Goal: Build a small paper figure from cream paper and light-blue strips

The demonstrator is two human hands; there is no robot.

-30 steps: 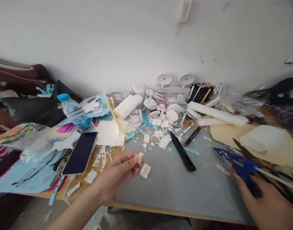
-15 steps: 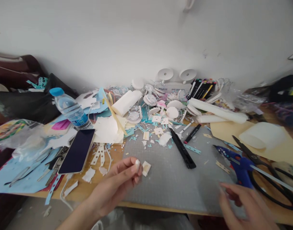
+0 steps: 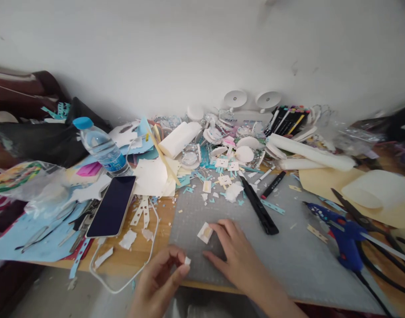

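Note:
My left hand [image 3: 166, 276] pinches a small white piece [image 3: 188, 261] between thumb and fingertips, low over the near edge of the grey cutting mat [image 3: 285, 269]. What the piece is made of is too small to tell. On the mat lies a small white square piece [image 3: 205, 232] with a tan patch on top. My right hand [image 3: 231, 249] reaches over the mat, thumb and fingers apart, a fingertip at the right edge of that square. A black box cutter [image 3: 258, 205] lies beyond it, beside a black marker [image 3: 273, 185].
Blue glue gun [image 3: 341, 238] and black scissors [image 3: 364, 221] lie at the right. A phone [image 3: 112, 206], water bottle [image 3: 103, 148] and white cable [image 3: 123, 289] are on the left. Paper scraps, small smiling-face cutouts [image 3: 224, 180] and white rolls [image 3: 310, 152] crowd the back.
My right hand has come from beside the glue gun leftward to the white square. My left hand has drawn back toward the near edge, still pinching the small white piece.

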